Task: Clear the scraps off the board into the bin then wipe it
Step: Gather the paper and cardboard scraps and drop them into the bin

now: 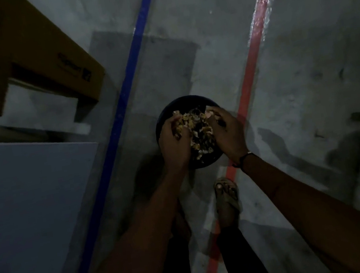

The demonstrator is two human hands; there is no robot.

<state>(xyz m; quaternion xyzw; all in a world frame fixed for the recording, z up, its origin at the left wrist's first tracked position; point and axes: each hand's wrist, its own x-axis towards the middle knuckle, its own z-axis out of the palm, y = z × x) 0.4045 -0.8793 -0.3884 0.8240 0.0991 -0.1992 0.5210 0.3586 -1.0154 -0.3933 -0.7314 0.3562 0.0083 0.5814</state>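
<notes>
Pale, yellowish scraps (197,131) fill the space between two cupped hands held directly over a round black bin (165,114) that stands on a grey concrete floor (306,66). The left hand (173,142) curls around the scraps from one side, fingers bent inward and grasping them; the right hand (227,130) does the same from the other side, and wears a dark band (242,159) at the wrist. More scraps show below the hands, inside the bin. The scene is dim. A sandalled foot (227,196) stands just behind the bin on a red floor line (253,56). A blue line (128,68) runs to the left. Further left are a pale board (24,212) and brown cardboard boxes (13,45).
</notes>
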